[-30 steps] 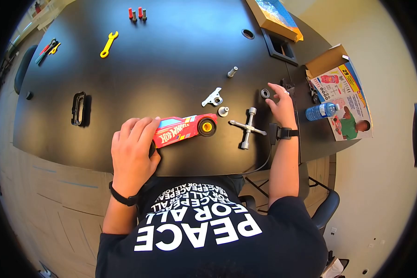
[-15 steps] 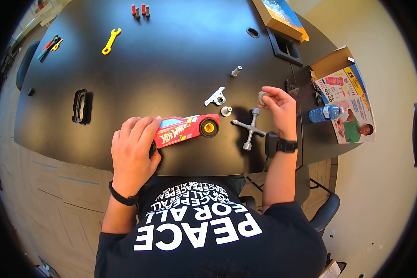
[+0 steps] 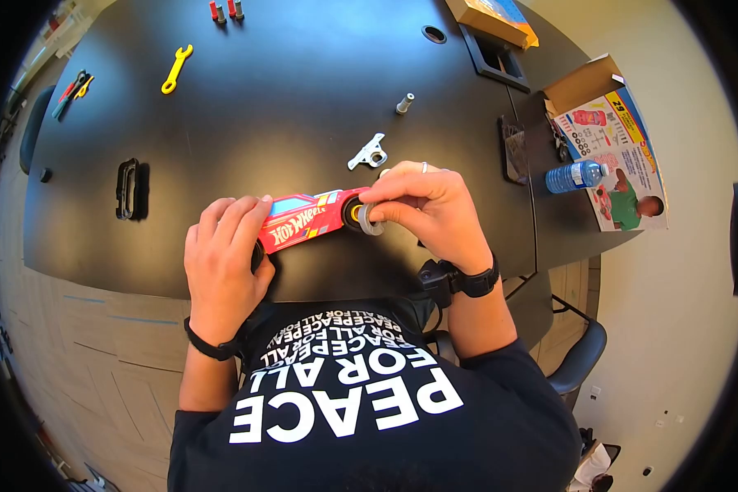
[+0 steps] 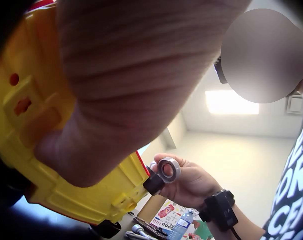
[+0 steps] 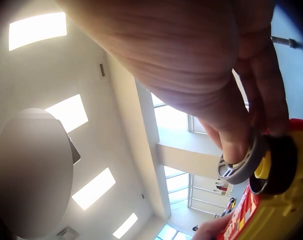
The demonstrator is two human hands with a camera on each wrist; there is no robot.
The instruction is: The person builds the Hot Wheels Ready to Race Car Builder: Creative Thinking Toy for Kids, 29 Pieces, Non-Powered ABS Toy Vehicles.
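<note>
My left hand (image 3: 221,258) grips one end of a red toy race car (image 3: 307,221) held close to the table's front edge. Its yellow underside (image 4: 106,202) faces the left wrist camera, with the thumb pressed against it. Between thumb and fingers my right hand (image 3: 435,209) pinches a grey ring-shaped wheel piece (image 5: 231,172). That ring sits right beside the black wheel (image 5: 286,165) at the car's other end, overlapping it in the head view. Right fingertips lie close at the tyre. Beyond the right hand is a silver bracket (image 3: 369,153) on the table.
A grey bolt (image 3: 405,103) stands farther back. On the left are a yellow wrench (image 3: 177,69), small tools (image 3: 74,90) and a black frame (image 3: 127,189). A water bottle (image 3: 574,175) and an opened cardboard box (image 3: 611,148) lie on the right.
The right hand picked up the ring from the table and carried it left to the car's wheel. It now hides the cross-shaped lug wrench in the head view. The left hand keeps its grip.
</note>
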